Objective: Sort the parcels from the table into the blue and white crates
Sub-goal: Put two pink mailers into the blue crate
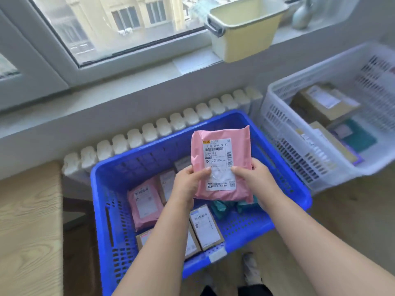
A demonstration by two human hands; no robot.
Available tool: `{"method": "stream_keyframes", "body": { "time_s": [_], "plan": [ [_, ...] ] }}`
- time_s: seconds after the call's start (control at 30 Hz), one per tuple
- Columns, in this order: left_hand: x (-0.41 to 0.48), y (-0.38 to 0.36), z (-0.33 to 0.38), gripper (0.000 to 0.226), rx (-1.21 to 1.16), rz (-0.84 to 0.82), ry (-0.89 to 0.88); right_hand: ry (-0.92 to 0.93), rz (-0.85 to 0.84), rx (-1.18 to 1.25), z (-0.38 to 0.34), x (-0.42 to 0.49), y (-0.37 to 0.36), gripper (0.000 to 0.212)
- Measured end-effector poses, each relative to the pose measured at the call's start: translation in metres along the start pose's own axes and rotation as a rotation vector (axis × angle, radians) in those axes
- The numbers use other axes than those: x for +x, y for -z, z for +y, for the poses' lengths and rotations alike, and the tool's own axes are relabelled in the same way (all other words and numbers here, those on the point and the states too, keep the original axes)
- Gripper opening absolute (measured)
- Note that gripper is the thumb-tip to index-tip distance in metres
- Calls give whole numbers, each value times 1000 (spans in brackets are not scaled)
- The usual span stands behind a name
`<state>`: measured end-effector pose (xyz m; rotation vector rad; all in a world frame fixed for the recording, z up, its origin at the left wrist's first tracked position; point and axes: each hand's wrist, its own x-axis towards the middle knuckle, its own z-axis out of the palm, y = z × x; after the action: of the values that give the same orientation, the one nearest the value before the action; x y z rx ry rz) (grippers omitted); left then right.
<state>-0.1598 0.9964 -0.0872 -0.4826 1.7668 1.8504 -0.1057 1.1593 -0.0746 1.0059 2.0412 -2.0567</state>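
A pink parcel (222,150) with a white shipping label hangs upright over the blue crate (100,189). My left hand (188,184) grips its lower left edge, thumb on the label. My right hand (254,178) grips its lower right edge the same way. Inside the blue crate lie another pink parcel (144,205), small brown boxes (206,227) and a teal bag (220,207). The white crate (275,116) stands to the right and holds brown boxes (327,103) and flat parcels.
A light wooden table (27,221) edge is at the left. A white radiator (149,133) runs behind the blue crate under the windowsill. A cream tub (245,28) sits on the sill. My shoe (251,268) shows on the wooden floor below the crate.
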Motion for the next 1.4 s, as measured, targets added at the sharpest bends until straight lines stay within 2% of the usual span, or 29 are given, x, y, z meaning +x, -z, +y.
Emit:
{"method": "stream_keyframes", "body": {
  "time_s": [0.27,0.33,0.4,0.47,0.53,0.67,0.8,0.93,1.07,1.2,1.3,1.4],
  "plan": [
    [-20,-150,3,22,79,-106,-7,39,223,-11,-4,6,137,31],
    [-25,-211,-2,19,79,-116,-1,53,272,-36,-6,11,189,35],
    [-27,-252,-4,20,59,-115,-6,47,291,-56,-9,19,224,37],
    [-29,-318,-17,19,59,-111,3,45,280,-78,-9,30,290,42],
    [-27,-332,-20,18,101,-97,-19,32,264,-64,-14,36,308,45],
    [-25,-405,-36,12,142,-87,-13,4,250,-73,-21,65,387,41],
    [-7,-442,-30,14,297,-36,-82,-20,235,-106,-35,101,410,29],
    [29,-468,-13,8,481,-42,-105,-28,234,-170,-59,150,425,30],
    [67,-485,-4,26,660,-98,-103,-65,263,-182,-75,195,443,32],
    [93,-496,-8,29,869,-92,-99,-124,280,-205,-74,225,460,33],
    [114,-505,-16,43,992,-67,-124,-190,248,-318,-69,251,476,38],
    [132,-511,-24,44,1095,-15,-144,-242,189,-461,-63,279,486,39]
  ]
}}
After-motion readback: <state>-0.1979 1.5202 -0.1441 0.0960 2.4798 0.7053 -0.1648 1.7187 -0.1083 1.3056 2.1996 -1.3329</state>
